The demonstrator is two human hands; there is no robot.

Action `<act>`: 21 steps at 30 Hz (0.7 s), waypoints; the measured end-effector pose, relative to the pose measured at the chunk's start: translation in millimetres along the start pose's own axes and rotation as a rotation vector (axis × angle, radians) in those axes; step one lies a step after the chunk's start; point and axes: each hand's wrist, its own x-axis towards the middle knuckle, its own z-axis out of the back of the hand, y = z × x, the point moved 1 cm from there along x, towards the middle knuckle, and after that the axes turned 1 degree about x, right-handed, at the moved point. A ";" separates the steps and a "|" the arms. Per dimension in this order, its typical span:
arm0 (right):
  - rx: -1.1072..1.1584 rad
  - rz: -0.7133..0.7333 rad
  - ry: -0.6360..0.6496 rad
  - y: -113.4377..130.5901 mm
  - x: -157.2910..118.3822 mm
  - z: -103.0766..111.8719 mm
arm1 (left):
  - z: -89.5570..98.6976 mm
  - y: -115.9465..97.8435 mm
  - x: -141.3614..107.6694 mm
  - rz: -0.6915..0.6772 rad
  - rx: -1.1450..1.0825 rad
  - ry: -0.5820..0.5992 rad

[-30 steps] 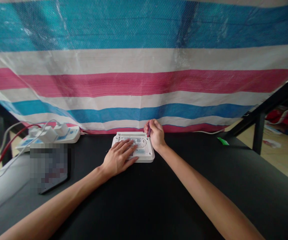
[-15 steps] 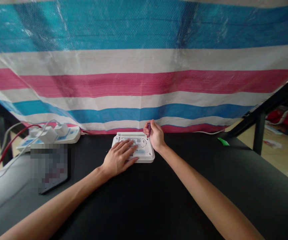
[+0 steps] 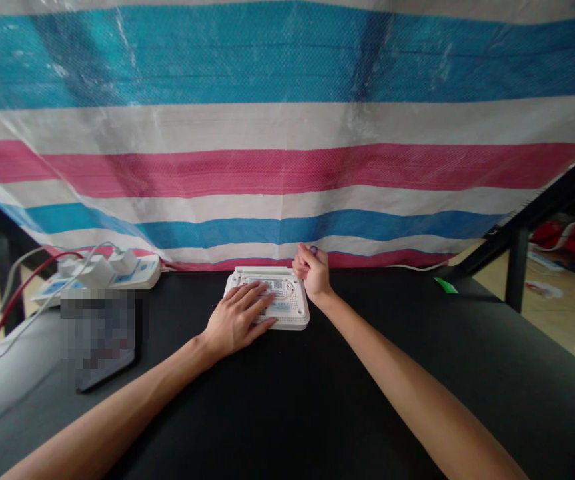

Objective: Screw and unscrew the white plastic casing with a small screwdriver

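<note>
A white router (image 3: 292,319) lies on the black table with its vented, labelled underside facing up. Its folded white antenna (image 3: 262,270) runs along the far edge. My left hand (image 3: 240,310) rests flat on the router's left half, fingers spread, covering part of the label. At the router's far right corner, my right hand (image 3: 314,272) is closed around what looks like a small screwdriver (image 3: 314,249). Only the purple end of its handle shows above the fingers; the shaft and tip are hidden.
On the left stand a white power strip (image 3: 142,272) with several plugged-in adapters and cables, and a dark-edged tablet-like device (image 3: 112,370), partly blurred out. A green scrap (image 3: 446,285) lies at the right. A striped plastic sheet (image 3: 277,170) hangs behind the table.
My right hand has shifted slightly right and turned, so less of the screwdriver handle shows between the fingers. My left hand stays pressed on the router.
</note>
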 end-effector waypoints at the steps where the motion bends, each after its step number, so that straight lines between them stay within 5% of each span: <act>1: 0.018 0.030 -0.016 7.8 1.5 0.3 | -0.1 0.0 0.0 0.001 0.001 0.002; 4: 0.045 0.047 -0.080 32.3 7.7 3.5 | -1.0 0.1 0.1 0.009 0.002 0.004; 12: -0.143 -0.305 -0.173 48.5 15.4 11.9 | -1.4 -0.6 0.4 0.009 0.021 0.011; 21: 0.006 -0.376 0.011 54.8 -5.7 -8.7 | 0.8 -0.5 2.7 0.029 -0.026 -0.004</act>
